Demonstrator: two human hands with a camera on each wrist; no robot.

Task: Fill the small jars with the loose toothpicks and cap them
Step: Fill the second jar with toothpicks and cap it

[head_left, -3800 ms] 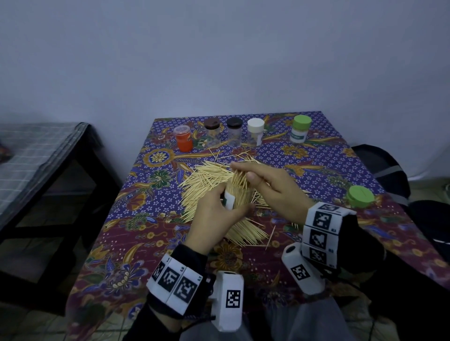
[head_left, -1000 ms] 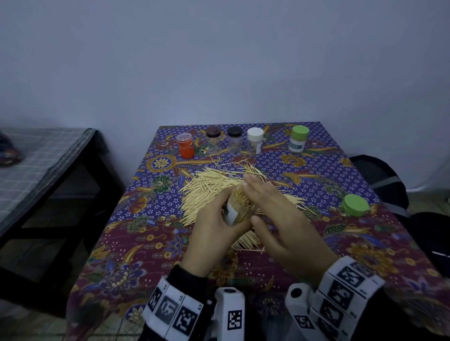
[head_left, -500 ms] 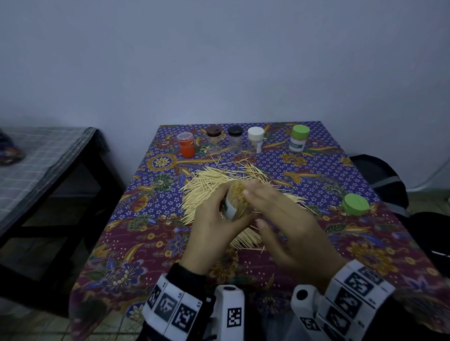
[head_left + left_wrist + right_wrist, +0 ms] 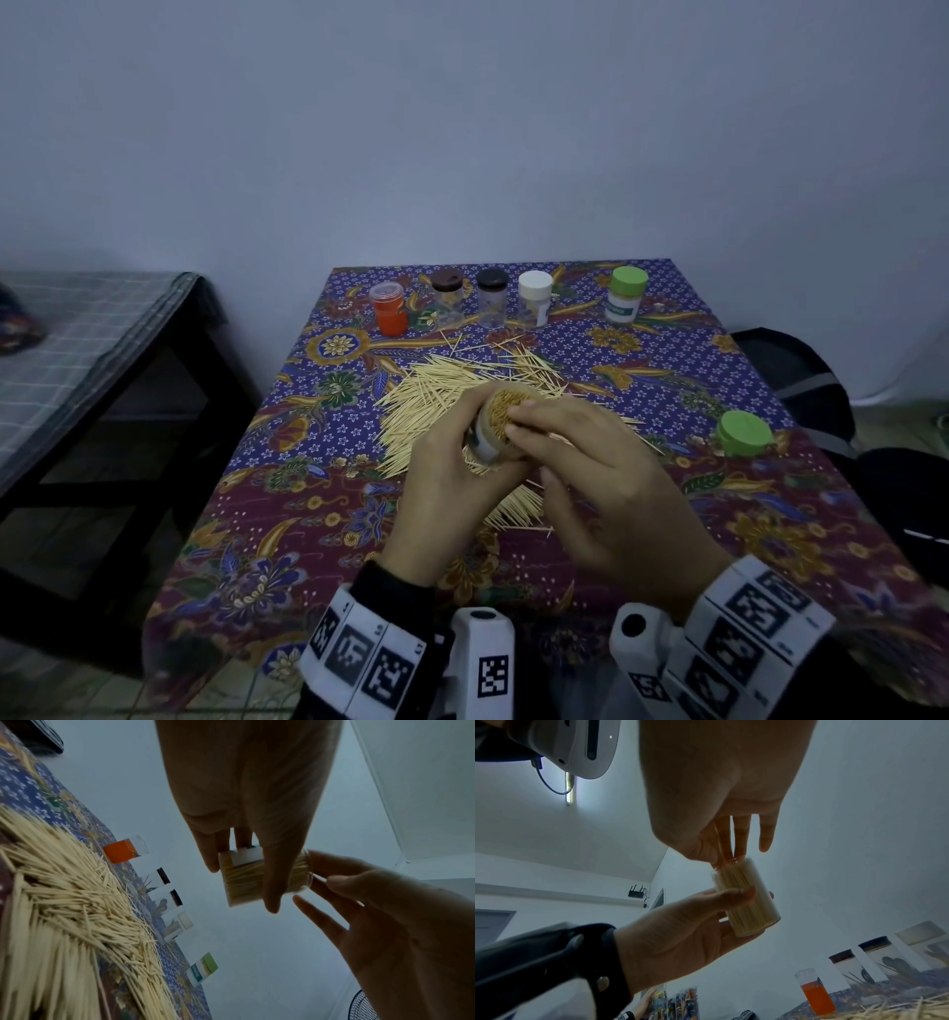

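Toothpicks packed tight fill the clear jar (image 4: 495, 426) that the left hand (image 4: 447, 483) grips, thumb on one side of the barrel and fingers curled round the other, lifting it clear of the cloth and just above the loose pile (image 4: 447, 406). Held that way, tilted with its open mouth toward the person, the jar offers its mouth to the right hand (image 4: 595, 478), whose straightened fingertips (image 4: 739, 850) rest flat on the stick ends and hold nothing; my guess is that they are tamping the sticks level so a cap can seat. Below the gripping hand, the pile lies within easy reach for any top-up. Out to the right of the pressing hand, well apart from it, the loose green cap (image 4: 739, 432) sits on the tablecloth (image 4: 287, 462), probably set aside there to keep the filling space free. Beyond both hands, past the pile, five capped jars (image 4: 534, 298) stand in a row at the far edge, presumably kept out of the working space. By my reading, capping comes next for this jar.
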